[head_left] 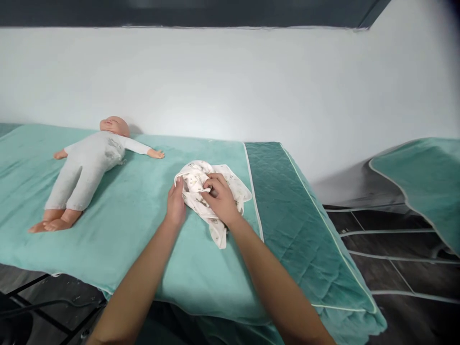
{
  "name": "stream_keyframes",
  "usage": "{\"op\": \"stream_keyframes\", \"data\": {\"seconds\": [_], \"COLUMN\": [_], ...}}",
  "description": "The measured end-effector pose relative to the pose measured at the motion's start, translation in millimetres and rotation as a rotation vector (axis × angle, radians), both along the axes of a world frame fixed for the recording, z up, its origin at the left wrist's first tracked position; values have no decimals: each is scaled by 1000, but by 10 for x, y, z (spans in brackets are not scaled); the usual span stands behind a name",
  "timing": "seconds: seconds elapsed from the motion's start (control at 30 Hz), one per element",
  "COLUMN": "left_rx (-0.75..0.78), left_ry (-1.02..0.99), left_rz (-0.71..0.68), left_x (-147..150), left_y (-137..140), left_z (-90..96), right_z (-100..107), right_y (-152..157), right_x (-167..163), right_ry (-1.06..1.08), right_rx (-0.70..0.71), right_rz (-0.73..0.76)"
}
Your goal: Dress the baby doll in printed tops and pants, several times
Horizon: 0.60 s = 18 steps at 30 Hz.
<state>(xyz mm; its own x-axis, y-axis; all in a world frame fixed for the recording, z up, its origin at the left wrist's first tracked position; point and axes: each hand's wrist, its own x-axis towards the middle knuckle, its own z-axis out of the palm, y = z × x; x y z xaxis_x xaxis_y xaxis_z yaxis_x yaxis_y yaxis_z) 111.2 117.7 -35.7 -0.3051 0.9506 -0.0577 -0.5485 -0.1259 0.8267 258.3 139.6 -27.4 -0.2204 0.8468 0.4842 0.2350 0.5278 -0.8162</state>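
Observation:
A crumpled white baby garment or cloth with a small print is bunched up between my two hands, low over the green bed cover. My left hand grips its left edge, with the thumb on top and the other fingers hidden by fabric. On the other side my right hand pinches a fold near the middle. Part of the fabric spreads out to the right, and one end hangs toward me. Whether it has sleeves or legs cannot be made out.
To the left a baby doll in a white body suit lies on its back, arms spread. The light green cover meets a darker quilted strip at right. Beyond the bed's right edge are metal bars and another green-covered surface.

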Motion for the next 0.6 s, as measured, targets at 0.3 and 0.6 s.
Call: {"op": "stream_keyframes", "data": {"seconds": [0.3, 0.6], "left_rx": [85, -36], "left_ry": [184, 2], "left_rz": [154, -111], "left_x": [-65, -41], "left_y": [2, -7], "left_z": [-110, -13], "right_z": [42, -56], "right_y": [136, -18], "right_x": [287, 37], "right_ry": [112, -284], "right_rx": [111, 88], "right_rz": [-598, 2]}}
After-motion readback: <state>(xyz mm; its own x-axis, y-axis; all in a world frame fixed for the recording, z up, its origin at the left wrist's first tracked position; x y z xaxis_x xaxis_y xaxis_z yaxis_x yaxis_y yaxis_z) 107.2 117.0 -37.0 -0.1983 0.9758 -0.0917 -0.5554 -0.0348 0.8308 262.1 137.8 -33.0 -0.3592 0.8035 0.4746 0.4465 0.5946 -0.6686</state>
